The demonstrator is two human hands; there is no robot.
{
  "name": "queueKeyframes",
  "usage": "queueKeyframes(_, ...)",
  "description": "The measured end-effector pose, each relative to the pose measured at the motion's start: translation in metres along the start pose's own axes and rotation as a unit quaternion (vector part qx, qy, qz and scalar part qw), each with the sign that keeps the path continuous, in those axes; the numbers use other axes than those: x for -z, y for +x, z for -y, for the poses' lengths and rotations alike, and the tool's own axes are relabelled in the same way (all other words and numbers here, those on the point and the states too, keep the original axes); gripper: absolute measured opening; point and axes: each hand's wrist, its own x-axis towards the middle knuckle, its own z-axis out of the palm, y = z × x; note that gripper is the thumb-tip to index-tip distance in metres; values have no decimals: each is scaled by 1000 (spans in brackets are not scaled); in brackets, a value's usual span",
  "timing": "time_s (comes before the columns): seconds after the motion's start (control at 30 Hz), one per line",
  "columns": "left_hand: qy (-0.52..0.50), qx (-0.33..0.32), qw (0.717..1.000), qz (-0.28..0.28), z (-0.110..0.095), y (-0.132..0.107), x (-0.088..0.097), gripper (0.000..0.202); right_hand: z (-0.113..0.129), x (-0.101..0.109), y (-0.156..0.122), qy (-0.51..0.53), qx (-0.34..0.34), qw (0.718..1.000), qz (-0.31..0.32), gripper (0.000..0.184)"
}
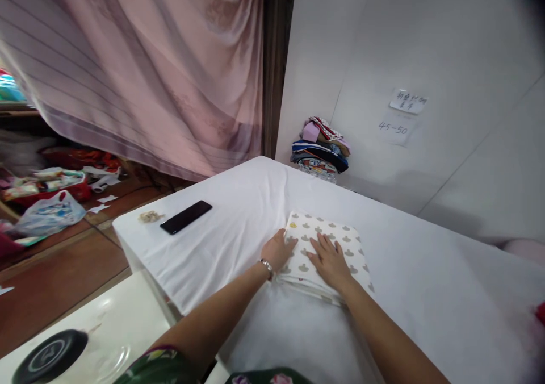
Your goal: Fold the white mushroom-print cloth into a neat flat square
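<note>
A white cloth with grey printed shapes (347, 239) lies folded into a neat square on the white-covered table (417, 293). My right hand (330, 259) rests flat on top of it, fingers spread. At the cloth's left edge sits my left hand (279, 249), a bracelet on its wrist; its fingers lie on the edge, with some of them out of sight. A small yellow mark shows near the far left corner of the cloth. Several layers are visible along the near fold.
A black phone (186, 217) and a small beige bundle (150, 217) lie on the table's left. Folded clothes (321, 151) are stacked at the far edge by the wall. A white surface with a black round object (51, 357) stands lower left. A pink curtain (170, 71) hangs behind.
</note>
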Motion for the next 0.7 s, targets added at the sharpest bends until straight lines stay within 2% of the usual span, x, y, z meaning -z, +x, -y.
queueKeyframes(0.17, 52, 3, 999, -6, 5, -8, -3, 35, 3, 2, 0, -3, 0, 1000, -3, 55)
queueKeyframes(0.27, 51, 9, 999, 6, 4, -5, 3, 34, 7, 1, -3, 6, -13, 1000, 7, 56)
queueKeyframes(0.33, 64, -2, 998, -10, -3, -4, 7, 38, 8, 0, -3, 9, -17, 1000, 7, 56)
queueKeyframes(0.4, 88, -55, 993, -55, -12, -4, 9, 44, 9, 0, -2, 6, -22, 1000, 9, 56)
queueKeyframes(0.47, 113, -134, 981, -85, -19, -4, 6, 50, 9, 0, -1, 1, -24, 1000, 10, 55)
queueKeyframes(0.53, 129, -175, 974, -63, -20, -3, -3, 52, 9, 0, -2, -2, -24, 1000, 11, 55)
queueKeyframes(0.63, 135, -158, 978, -13, -11, -2, -17, 55, 9, 0, -7, 3, -20, 1000, 16, 55)
queueKeyframes(0.7, 131, -151, 980, -7, -4, -1, -22, 57, 8, 1, -12, 17, -12, 999, 27, 55)
